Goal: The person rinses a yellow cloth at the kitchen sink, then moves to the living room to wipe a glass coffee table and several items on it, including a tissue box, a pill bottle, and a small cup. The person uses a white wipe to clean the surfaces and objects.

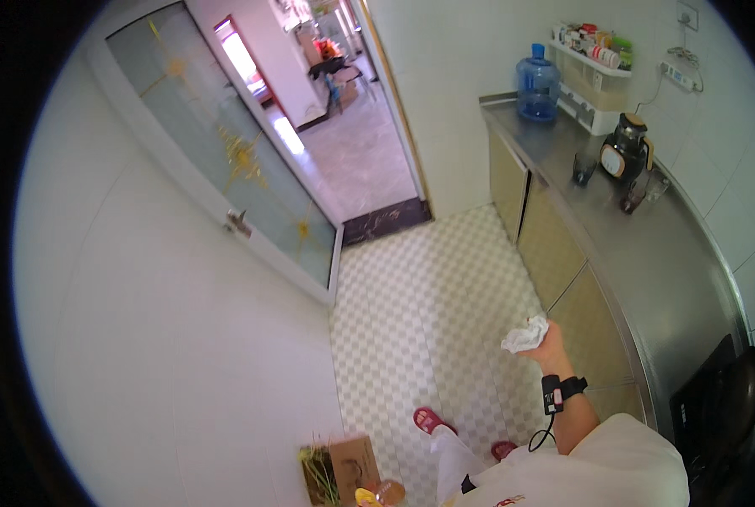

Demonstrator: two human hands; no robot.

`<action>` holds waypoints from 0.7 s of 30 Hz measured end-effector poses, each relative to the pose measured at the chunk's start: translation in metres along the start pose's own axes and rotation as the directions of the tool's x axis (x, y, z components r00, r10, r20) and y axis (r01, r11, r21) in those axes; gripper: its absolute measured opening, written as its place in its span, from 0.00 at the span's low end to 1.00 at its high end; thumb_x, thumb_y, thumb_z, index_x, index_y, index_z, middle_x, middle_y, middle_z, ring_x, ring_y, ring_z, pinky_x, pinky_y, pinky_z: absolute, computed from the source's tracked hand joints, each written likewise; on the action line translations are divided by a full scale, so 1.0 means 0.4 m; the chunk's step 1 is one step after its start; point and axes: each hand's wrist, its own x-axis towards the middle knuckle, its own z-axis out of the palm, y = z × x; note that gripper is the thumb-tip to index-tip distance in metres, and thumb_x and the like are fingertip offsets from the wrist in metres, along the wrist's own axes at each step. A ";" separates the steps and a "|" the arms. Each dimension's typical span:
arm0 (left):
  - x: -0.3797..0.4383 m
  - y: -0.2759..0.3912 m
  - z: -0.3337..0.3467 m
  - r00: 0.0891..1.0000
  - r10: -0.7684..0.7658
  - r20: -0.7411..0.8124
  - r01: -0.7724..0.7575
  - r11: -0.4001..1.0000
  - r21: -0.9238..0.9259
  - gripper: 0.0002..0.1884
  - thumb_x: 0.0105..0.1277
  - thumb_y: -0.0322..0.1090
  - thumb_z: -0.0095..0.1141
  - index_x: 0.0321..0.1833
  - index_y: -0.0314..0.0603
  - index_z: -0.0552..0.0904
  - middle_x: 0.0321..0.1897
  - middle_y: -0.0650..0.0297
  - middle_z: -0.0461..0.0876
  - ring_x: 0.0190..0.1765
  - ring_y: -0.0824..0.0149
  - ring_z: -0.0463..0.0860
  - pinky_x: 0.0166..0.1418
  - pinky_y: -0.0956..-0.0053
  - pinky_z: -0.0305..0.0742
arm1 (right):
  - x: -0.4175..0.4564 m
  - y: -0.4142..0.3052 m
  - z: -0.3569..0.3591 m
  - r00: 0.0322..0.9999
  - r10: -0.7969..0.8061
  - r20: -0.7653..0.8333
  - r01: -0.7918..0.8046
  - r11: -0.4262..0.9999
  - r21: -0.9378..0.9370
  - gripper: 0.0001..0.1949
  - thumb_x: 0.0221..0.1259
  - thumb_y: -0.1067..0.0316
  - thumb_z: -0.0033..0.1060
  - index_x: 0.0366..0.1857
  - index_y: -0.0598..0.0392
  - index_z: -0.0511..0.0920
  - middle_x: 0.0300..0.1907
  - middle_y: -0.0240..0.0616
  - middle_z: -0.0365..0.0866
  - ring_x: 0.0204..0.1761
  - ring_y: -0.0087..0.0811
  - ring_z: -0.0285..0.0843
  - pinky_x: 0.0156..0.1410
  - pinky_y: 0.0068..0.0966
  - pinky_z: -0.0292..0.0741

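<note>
My right hand (550, 350) is closed around a crumpled white tissue or cloth (526, 336), held out over the tiled floor beside the cabinet doors (590, 323). Which of the two materials it is, I cannot tell. A black strap with a small device (553, 394) and a cable sits on my right wrist. My left hand is out of view.
A steel counter (656, 260) runs along the right, bearing a blue water jug (538, 85), a dark kettle (626, 149) and glasses (584, 170). A frosted glass door (238, 152) stands open at left. A cardboard box (355, 459) and a yellow-capped bottle (390, 492) are on the floor.
</note>
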 end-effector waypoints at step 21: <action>0.691 1.399 1.840 0.359 0.173 0.917 -0.068 0.985 -0.159 0.18 0.81 0.49 0.42 0.60 0.42 0.72 0.49 0.59 0.83 0.43 0.67 0.85 0.43 0.69 0.82 | 1.099 0.169 1.065 0.932 0.052 0.359 0.284 0.510 -0.811 0.16 0.68 0.60 0.66 0.53 0.57 0.85 0.43 0.32 0.87 0.40 0.22 0.83 0.44 0.21 0.79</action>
